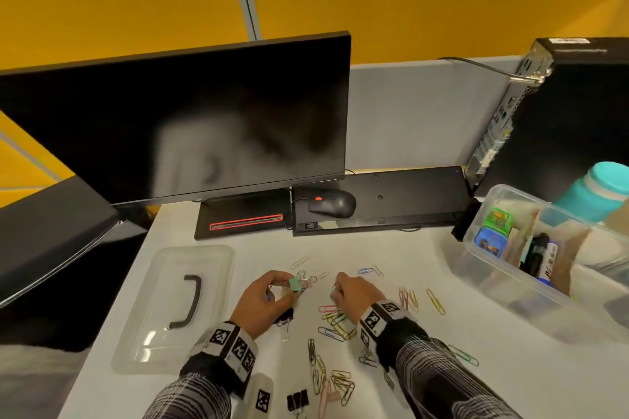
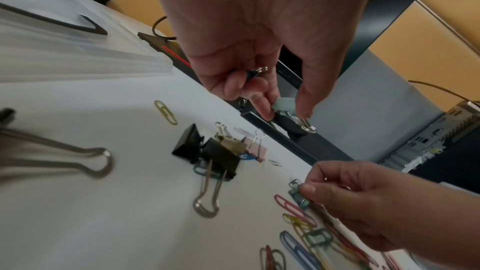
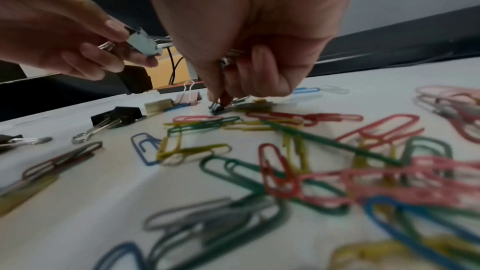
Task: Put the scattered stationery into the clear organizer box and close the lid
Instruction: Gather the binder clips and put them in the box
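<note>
My left hand is raised a little above the white desk and pinches a pale green binder clip between thumb and forefinger. Its curled fingers keep more clips against the palm. My right hand reaches down and pinches a small teal binder clip that lies on the desk. Coloured paper clips and black binder clips are scattered around both hands. The clear organizer box stands open at the right. Its lid with a black handle lies at the left.
A dark monitor, a black mouse on an overturned keyboard and a computer tower line the back. A teal bottle stands behind the box, which holds markers and small coloured items.
</note>
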`<control>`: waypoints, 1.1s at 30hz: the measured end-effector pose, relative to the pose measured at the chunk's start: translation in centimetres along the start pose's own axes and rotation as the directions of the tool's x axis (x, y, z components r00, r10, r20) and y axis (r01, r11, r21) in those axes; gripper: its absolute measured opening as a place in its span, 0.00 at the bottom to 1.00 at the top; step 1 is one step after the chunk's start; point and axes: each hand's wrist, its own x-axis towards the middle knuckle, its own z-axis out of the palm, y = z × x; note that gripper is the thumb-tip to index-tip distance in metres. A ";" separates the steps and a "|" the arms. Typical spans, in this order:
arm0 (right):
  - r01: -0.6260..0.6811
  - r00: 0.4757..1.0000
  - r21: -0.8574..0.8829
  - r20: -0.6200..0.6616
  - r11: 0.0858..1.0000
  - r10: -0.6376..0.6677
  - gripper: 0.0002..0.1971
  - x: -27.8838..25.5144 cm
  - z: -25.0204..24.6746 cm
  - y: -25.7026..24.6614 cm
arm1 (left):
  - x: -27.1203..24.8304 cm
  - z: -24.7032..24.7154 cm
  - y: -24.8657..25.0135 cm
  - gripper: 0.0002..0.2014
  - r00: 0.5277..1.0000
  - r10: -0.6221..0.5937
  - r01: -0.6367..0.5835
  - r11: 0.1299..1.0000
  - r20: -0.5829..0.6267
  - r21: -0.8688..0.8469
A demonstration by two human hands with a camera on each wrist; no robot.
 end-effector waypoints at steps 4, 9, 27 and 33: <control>0.103 0.989 0.118 -0.116 0.988 -0.089 0.11 -2.4 -1.2 0.0 | 0.1 0.2 0.0 0.10 1.000 0.025 -0.026 1.000 0.010 0.018; 0.242 0.826 0.079 -0.539 0.967 -0.163 0.11 -8.8 -7.0 3.9 | 1.0 2.1 2.2 0.11 0.994 0.068 -0.076 0.993 0.089 0.089; -0.434 0.841 0.041 -0.339 0.900 0.421 0.13 -15.9 -16.6 22.3 | 1.7 13.8 10.9 0.13 0.921 0.225 -0.290 0.941 0.317 0.174; -0.314 0.537 0.153 -0.785 0.937 0.308 0.16 -18.7 -14.9 24.8 | -0.5 16.1 14.8 0.14 0.900 0.297 -0.342 0.935 0.318 0.093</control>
